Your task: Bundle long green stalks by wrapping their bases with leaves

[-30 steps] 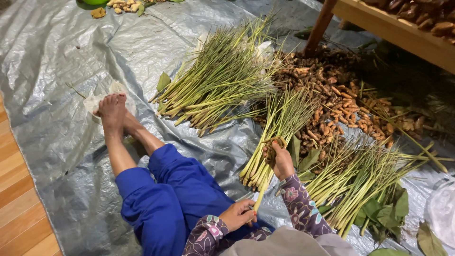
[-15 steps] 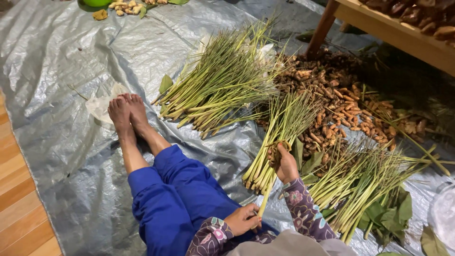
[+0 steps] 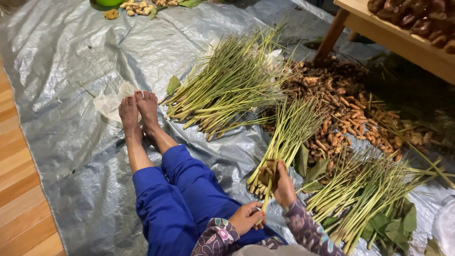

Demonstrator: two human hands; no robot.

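Seemingly midway: the right hand (image 3: 284, 187) grips a small lemongrass bundle (image 3: 284, 142) at its root end on the tarp (image 3: 71, 71), while the left hand (image 3: 246, 217) pinches one loose stalk (image 3: 266, 201) beside it. Two larger heaps (image 3: 227, 85) lie nearby, apparently unsorted.

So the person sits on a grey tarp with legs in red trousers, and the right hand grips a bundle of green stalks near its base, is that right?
Not quite: the trousers are blue, not red, as the head view shows. The rest holds: the person sits on the grey tarp, and the right hand grips the bundle of green stalks near its base.
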